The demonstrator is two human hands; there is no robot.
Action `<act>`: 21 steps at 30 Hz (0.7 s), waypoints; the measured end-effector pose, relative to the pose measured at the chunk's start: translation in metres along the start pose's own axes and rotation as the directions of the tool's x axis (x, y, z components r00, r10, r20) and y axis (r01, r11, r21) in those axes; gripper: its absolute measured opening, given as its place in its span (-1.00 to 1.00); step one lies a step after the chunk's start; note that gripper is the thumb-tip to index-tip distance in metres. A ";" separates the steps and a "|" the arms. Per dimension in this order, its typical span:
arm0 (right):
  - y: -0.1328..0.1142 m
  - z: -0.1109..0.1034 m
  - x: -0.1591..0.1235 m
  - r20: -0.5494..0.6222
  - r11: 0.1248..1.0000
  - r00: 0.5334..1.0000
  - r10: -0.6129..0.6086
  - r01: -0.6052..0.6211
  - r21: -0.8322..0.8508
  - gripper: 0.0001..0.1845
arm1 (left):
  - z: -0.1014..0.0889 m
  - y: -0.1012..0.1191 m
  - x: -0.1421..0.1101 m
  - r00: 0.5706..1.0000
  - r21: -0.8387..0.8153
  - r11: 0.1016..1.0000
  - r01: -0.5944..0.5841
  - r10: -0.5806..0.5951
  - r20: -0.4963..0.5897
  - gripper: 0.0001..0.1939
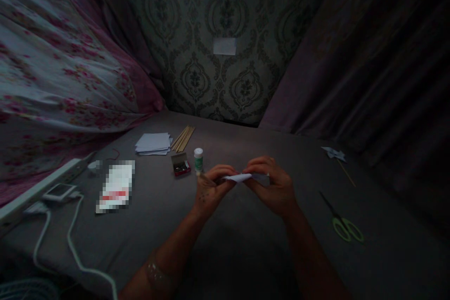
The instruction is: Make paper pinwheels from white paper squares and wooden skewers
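A folded piece of white paper (239, 178) is pinched between the fingertips of both hands, seen nearly edge-on. My left hand (210, 194) is closed on its left side, and what looks like a thin wooden stick also lies along that hand, its pale end showing near the knuckles. On the paper's right side, my right hand (276, 187) is closed with thumb below and fingers above. Just beyond my left hand stands a small white-capped bottle with a green label (198, 161). Beside it lies an open red box (181, 167) of small dark metal pieces.
At the back left are a stack of white paper (153, 144) and several wooden sticks (183, 139). A paper pinwheel on a stick (334, 153) and green-handled scissors (342, 226) lie right. A power strip (42, 187) with white cables and a blurred packet (117, 186) sit left.
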State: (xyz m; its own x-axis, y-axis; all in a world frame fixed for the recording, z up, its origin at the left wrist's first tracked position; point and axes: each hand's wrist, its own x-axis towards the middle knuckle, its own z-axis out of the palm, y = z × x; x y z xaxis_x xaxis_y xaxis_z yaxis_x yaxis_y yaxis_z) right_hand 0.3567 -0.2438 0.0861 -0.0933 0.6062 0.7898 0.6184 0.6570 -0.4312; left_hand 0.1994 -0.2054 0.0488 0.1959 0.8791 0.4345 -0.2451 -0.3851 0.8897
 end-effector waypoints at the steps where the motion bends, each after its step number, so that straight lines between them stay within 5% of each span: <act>1: 0.003 0.001 -0.001 0.008 0.999 1.000 0.030 -0.030 0.016 -0.98 | 0.003 -0.002 0.000 0.998 -0.030 0.998 0.060 -0.061 -0.023 -0.85; 6: 0.021 0.010 -0.006 0.037 0.971 0.976 0.213 -0.215 0.102 -0.88 | 0.011 -0.017 0.000 0.904 -0.184 0.892 0.413 -0.425 -0.033 -0.68; 9: 0.028 0.014 -0.009 0.088 0.929 0.938 0.334 -0.344 0.139 -0.85 | 0.011 -0.023 0.001 0.846 -0.255 0.820 0.513 -0.532 -0.011 -0.62; 16: 0.039 0.020 -0.016 0.232 0.763 0.816 0.529 -0.577 0.291 -0.83 | 0.012 -0.028 0.002 0.792 -0.248 0.770 0.588 -0.611 -0.020 -0.57; 21: 0.054 0.022 -0.021 0.236 0.575 0.694 0.680 -0.705 0.415 -0.71 | 0.011 -0.037 0.001 0.835 -0.106 0.837 0.537 -0.546 -0.076 -0.48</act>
State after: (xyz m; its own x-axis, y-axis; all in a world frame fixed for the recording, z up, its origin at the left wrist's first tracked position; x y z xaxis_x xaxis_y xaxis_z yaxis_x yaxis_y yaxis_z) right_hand 0.3753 -0.2108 0.0367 0.1714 0.9734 0.1519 0.0979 0.1366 -0.9858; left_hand 0.2188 -0.1936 0.0180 0.2247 0.9652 -0.1335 -0.2001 0.1798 0.9631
